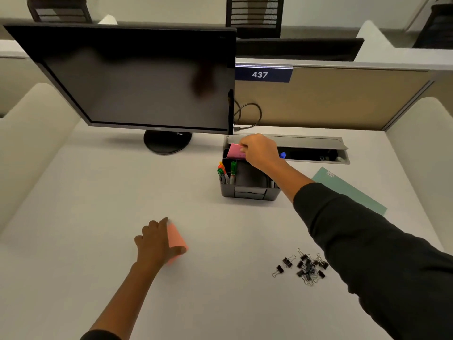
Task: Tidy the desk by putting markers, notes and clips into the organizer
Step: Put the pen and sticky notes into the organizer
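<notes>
Organizer (pixel 247 187) sits under the right hand (pixel 259 150), whose fingers pinch a pink note pad (pixel 234 151) over its rear slot for dropping in, while the left hand (pixel 154 241) grips an orange pad (pixel 175 239) ready to follow.

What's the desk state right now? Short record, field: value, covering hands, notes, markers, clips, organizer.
left hand: grips salmon note pad on the desk
right hand: holds pink note pad over the organizer's back section
organizer: black, right of the monitor stand
markers: standing in the organizer's left front slots
binder clips: loose pile on the desk, near right
green folder: flat, partly under right arm
</notes>
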